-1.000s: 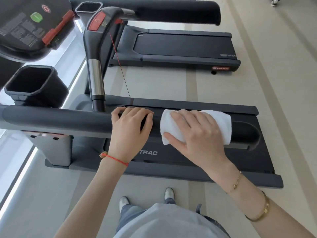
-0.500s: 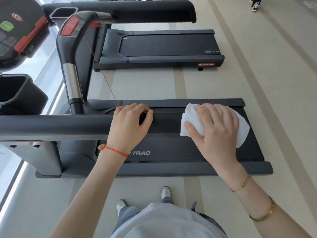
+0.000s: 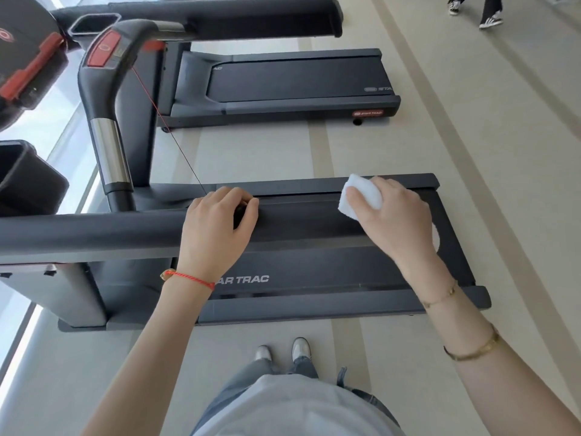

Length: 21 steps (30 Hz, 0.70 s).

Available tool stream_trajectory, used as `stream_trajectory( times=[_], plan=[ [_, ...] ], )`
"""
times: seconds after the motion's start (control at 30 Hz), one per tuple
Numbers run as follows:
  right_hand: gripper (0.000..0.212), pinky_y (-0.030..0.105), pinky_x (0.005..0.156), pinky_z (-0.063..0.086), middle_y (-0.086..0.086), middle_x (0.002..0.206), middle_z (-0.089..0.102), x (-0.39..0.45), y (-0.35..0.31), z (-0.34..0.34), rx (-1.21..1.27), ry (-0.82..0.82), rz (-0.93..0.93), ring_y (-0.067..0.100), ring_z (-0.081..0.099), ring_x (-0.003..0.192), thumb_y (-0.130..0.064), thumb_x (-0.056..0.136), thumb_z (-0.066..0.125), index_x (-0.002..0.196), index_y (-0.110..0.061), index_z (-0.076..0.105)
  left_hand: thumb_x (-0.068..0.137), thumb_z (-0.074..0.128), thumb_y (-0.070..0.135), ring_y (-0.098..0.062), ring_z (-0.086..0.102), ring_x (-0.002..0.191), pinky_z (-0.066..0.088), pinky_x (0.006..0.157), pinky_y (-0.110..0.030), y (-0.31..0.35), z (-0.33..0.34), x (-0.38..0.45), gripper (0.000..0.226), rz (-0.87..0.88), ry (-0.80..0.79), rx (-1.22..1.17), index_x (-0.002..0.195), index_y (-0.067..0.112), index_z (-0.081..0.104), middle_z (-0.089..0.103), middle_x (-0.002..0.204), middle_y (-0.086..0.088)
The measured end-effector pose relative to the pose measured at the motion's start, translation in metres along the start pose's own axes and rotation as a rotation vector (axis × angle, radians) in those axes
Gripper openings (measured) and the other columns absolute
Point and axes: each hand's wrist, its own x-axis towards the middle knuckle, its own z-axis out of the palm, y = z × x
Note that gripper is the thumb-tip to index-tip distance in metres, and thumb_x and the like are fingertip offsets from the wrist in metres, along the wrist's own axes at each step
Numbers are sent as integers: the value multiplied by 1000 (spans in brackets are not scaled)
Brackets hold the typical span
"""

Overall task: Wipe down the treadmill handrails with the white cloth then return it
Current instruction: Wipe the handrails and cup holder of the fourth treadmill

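The near black handrail (image 3: 94, 234) runs left to right across the middle of the view. My left hand (image 3: 217, 231) grips it around its midpoint, fingers curled over the top. My right hand (image 3: 393, 221) presses the folded white cloth (image 3: 361, 196) onto the rail's right end, palm down, covering most of the cloth; a sliver of white shows below my wrist. The far handrail (image 3: 220, 17) of this treadmill lies across the top of the view.
The treadmill deck (image 3: 314, 272) lies under the rail. A curved console arm (image 3: 107, 121) with a red stop button and red cord rises at left, next to a black cup holder (image 3: 28, 180). A second treadmill (image 3: 298, 80) stands beyond. A person's feet (image 3: 474, 11) walk at top right.
My right hand has slid the cloth rightward along the near handrail to its end. My left hand has kept its grip on the rail.
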Motion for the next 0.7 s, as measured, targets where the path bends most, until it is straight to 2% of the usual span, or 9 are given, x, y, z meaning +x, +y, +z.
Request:
stream_trajectory(
  times=[0.13, 0.2, 0.27, 0.33, 0.4, 0.47, 0.53, 0.63, 0.7],
  plan=[
    [46, 40, 82, 42, -1, 104, 62, -28, -3, 7, -33, 121, -86, 29, 54, 96, -56, 88, 41, 107, -19, 61, 100, 49, 26, -25, 56, 71, 43, 85, -36, -2, 4, 0, 24, 15, 16, 46, 93, 13, 68, 65, 86, 0],
    [49, 41, 85, 42, -3, 109, 61, -28, -2, 6, -16, 111, -84, 28, 53, 101, -59, 87, 41, 110, -20, 61, 101, 47, 26, -27, 56, 71, 43, 84, -36, -1, 5, 0, 26, 21, 21, 68, 93, 14, 68, 66, 84, 0],
    [44, 39, 76, 44, -3, 95, 62, -16, 1, 3, -25, 67, -57, 27, 55, 90, -58, 87, 43, 97, -20, 61, 102, 41, 27, -26, 58, 72, 42, 84, -37, -1, 5, 1, 31, 33, 10, 105, 92, 16, 68, 67, 81, 2],
    [38, 33, 62, 38, -4, 74, 59, 3, 4, 1, -10, -30, -21, 27, 54, 74, -55, 88, 46, 75, -21, 54, 101, 36, 28, -23, 59, 72, 41, 84, -36, 0, 5, 0, 35, 46, -2, 136, 91, 18, 68, 68, 79, 4],
    [42, 29, 54, 32, -4, 62, 56, 20, 3, -2, -47, -157, 0, 26, 54, 68, -54, 88, 45, 64, -20, 48, 101, 35, 27, -22, 58, 72, 41, 84, -35, 1, 5, 0, 36, 48, 5, 148, 90, 19, 68, 69, 79, 5],
    [45, 28, 52, 30, -3, 60, 55, 26, 0, -4, -147, -206, -71, 26, 53, 66, -56, 87, 40, 62, -21, 49, 101, 35, 26, -21, 58, 72, 41, 84, -34, 0, 6, 0, 36, 51, 17, 156, 89, 19, 68, 69, 78, 6],
    [46, 28, 51, 27, -6, 61, 55, 24, -5, -4, -215, -172, -207, 24, 51, 62, -59, 85, 31, 64, -23, 50, 101, 35, 25, -21, 59, 73, 41, 85, -34, 0, 7, -1, 36, 52, 28, 162, 88, 20, 68, 69, 78, 7],
    [50, 30, 55, 27, -8, 65, 52, 13, -20, 1, -282, -107, -437, 21, 50, 62, -61, 85, 23, 76, -26, 57, 102, 35, 26, -20, 61, 75, 40, 88, -32, -1, 7, -2, 37, 54, 25, 146, 89, 20, 70, 71, 82, 8],
    [53, 30, 57, 27, -8, 69, 55, 10, -28, 4, -322, -107, -496, 21, 51, 64, -61, 88, 20, 85, -26, 60, 102, 41, 24, -18, 62, 79, 41, 91, -33, -2, 5, -2, 32, 61, 29, 81, 91, 20, 71, 71, 87, 8]
  ],
)
